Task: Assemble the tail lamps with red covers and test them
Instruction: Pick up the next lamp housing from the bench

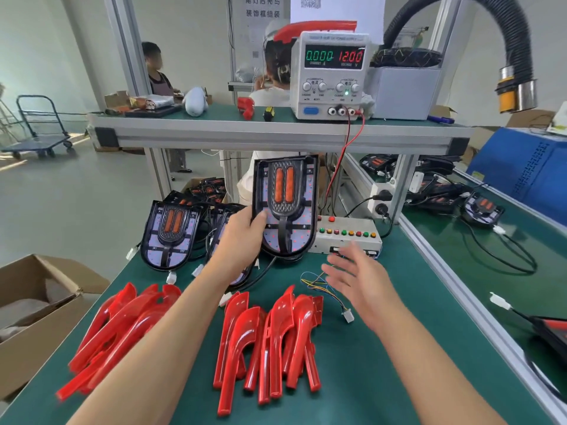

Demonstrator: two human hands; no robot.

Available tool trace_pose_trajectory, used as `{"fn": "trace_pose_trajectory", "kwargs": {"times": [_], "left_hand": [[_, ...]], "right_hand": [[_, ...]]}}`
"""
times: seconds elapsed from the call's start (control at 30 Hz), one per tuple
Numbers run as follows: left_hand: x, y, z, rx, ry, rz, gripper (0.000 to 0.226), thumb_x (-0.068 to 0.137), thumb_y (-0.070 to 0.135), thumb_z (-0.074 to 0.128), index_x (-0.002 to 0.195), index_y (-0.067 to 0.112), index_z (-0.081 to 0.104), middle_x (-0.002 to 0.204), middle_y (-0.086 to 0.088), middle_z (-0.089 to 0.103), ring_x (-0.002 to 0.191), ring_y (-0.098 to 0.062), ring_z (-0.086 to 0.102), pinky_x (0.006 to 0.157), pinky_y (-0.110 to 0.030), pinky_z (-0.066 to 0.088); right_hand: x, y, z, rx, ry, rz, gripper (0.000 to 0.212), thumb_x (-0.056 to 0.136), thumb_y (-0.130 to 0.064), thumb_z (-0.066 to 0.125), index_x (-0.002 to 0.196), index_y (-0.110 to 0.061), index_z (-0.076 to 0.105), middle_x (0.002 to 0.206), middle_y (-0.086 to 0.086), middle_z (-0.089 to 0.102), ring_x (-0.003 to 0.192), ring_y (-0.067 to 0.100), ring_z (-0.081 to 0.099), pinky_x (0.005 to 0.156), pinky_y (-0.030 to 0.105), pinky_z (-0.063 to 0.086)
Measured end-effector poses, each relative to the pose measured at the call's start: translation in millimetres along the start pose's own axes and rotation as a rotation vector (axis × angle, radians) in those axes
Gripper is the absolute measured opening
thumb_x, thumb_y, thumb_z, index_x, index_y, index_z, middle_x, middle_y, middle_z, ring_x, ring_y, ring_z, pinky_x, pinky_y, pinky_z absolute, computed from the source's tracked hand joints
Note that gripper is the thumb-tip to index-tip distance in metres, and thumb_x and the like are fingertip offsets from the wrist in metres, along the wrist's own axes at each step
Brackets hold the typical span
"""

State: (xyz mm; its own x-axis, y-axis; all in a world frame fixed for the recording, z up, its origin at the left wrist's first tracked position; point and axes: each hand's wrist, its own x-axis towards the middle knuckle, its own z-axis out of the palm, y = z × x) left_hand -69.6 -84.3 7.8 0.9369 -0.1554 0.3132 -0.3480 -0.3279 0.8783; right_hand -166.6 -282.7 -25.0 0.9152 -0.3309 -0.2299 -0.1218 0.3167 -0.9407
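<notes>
I had the tail lamp [285,207] upright above the tabletop [383,363], just in front of the test box [346,236]. My left hand [242,234] gripped its left edge, thumb curled over the front face. It was bare, no red cover on yet, and its black cable trailed down to the mat. My right hand [356,273] was spread, fingers straight and blurred, holding nothing, hovering over the loose coloured wire harness [325,286] with its white plug [348,316].

My read: this was a pick-and-prep step, with the cover fit next. To do it well I should keep the grip on the rim, not on the orange reflector strips, and hold the lamp square so a cover seats evenly. The right hand should take one cover only from the nearer pile of red covers [270,338]; they overlapped, so lifting by the long stem risked dragging neighbours. A second pile [119,329] lay to the left.

More bare lamps [170,233] leaned behind, left of the held one. The power supply [333,75] on the shelf read 12.00 volts and zero current, so nothing was drawing yet. For the test, mate the white plug straight, no forcing.
</notes>
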Motion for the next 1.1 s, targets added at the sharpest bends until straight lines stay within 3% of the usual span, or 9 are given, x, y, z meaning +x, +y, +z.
{"fn": "trace_pose_trajectory", "kwargs": {"times": [0.17, 0.27, 0.37, 0.53, 0.67, 0.8, 0.93, 1.0, 1.1], "left_hand": [[-7.0, -3.9, -9.3, -0.044, -0.092, -0.044, 0.034, 0.108, 0.026, 0.045, 0.078, 0.010, 0.044, 0.064, 0.000, 0.039, 0.053, -0.010, 0.033, 0.056, -0.032, 0.026], [-12.7, -8.2, -20.6, -0.074, -0.192, -0.067, 0.038, 0.108, 0.027, 0.045, 0.090, -0.005, 0.054, 0.074, -0.019, 0.056, 0.069, -0.018, 0.049, 0.068, -0.036, 0.039], [-16.3, -13.3, -30.5, 0.053, -0.227, -0.029, 0.039, 0.107, 0.030, 0.047, 0.080, 0.002, 0.051, 0.067, -0.005, 0.047, 0.063, -0.013, 0.041, 0.062, -0.032, 0.033], [-15.9, -21.0, -31.7, 0.236, -0.193, -0.002, 0.041, 0.107, 0.031, 0.046, 0.069, 0.015, 0.039, 0.063, 0.004, 0.044, 0.060, -0.015, 0.038, 0.061, -0.035, 0.031], [-25.2, -20.3, -26.9, 0.284, -0.085, 0.076, 0.040, 0.108, 0.031, 0.043, 0.071, 0.016, 0.041, 0.067, 0.003, 0.047, 0.063, -0.015, 0.044, 0.062, -0.035, 0.034], [-30.5, -20.9, -26.7, 0.360, -0.070, 0.212, 0.028, 0.107, 0.017, 0.043, 0.093, 0.001, 0.062, 0.140, -0.004, 0.041, 0.128, -0.016, 0.038, 0.113, -0.034, 0.027], [-37.1, -19.6, -30.5, 0.349, -0.146, 0.337, 0.030, 0.107, 0.015, 0.042, 0.126, -0.003, 0.058, 0.164, 0.001, 0.016, 0.151, -0.009, 0.009, 0.123, -0.021, 0.008], [-39.6, -10.6, -32.5, 0.263, -0.166, 0.368, 0.038, 0.109, 0.021, 0.039, 0.145, 0.013, 0.049, 0.161, 0.017, 0.025, 0.151, 0.003, 0.010, 0.119, -0.009, 0.009], [-41.9, 8.5, -35.0, 0.221, -0.184, 0.465, 0.027, 0.108, 0.025, 0.038, 0.130, 0.029, 0.053, 0.134, 0.032, 0.049, 0.137, 0.015, 0.032, 0.113, -0.008, 0.025]], "right_hand": [[66.6, -0.1, 41.2, 0.172, -0.063, 0.214, 0.070, 0.099, -0.038, 0.064, 0.155, -0.010, 0.033, 0.152, 0.027, 0.043, 0.134, 0.041, 0.051, 0.107, 0.044, 0.048], [78.9, -1.3, 51.7, 0.198, -0.143, 0.205, 0.017, 0.105, -0.023, 0.055, 0.112, -0.008, 0.060, 0.084, 0.012, 0.074, 0.071, 0.017, 0.073, 0.062, 0.029, 0.060], [82.6, -0.2, 57.3, 0.006, -0.098, 0.002, 0.030, 0.102, 0.000, 0.044, 0.077, -0.015, 0.052, 0.042, -0.009, 0.056, 0.035, 0.004, 0.045, 0.037, 0.017, 0.030], [66.5, -12.3, 57.1, -0.190, -0.054, -0.292, 0.022, 0.068, -0.028, 0.056, 0.074, -0.025, 0.077, 0.071, -0.010, 0.074, 0.064, 0.004, 0.064, 0.061, 0.021, 0.050], [56.1, -13.5, 40.6, -0.159, -0.199, -0.401, 0.047, 0.089, 0.007, 0.055, 0.089, -0.031, 0.082, 0.093, -0.001, 0.080, 0.085, 0.012, 0.074, 0.070, 0.027, 0.057], [44.4, -20.8, 26.8, 0.022, -0.388, -0.335, 0.047, 0.094, 0.015, 0.047, 0.109, -0.017, 0.078, 0.115, 0.002, 0.077, 0.104, 0.013, 0.071, 0.085, 0.025, 0.058], [29.6, -38.7, 17.5, 0.066, -0.542, -0.259, 0.055, 0.090, 0.018, 0.035, 0.133, -0.002, 0.063, 0.135, 0.007, 0.068, 0.121, 0.017, 0.064, 0.102, 0.028, 0.051], [19.4, -49.4, 17.7, 0.140, -0.599, -0.242, 0.057, 0.082, 0.015, 0.036, 0.132, 0.005, 0.062, 0.132, 0.009, 0.069, 0.118, 0.019, 0.066, 0.103, 0.031, 0.052], [2.0, -63.4, 21.3, 0.211, -0.615, -0.267, 0.047, 0.072, 0.005, 0.041, 0.098, -0.004, 0.080, 0.099, 0.007, 0.078, 0.091, 0.016, 0.074, 0.085, 0.032, 0.059]]}}
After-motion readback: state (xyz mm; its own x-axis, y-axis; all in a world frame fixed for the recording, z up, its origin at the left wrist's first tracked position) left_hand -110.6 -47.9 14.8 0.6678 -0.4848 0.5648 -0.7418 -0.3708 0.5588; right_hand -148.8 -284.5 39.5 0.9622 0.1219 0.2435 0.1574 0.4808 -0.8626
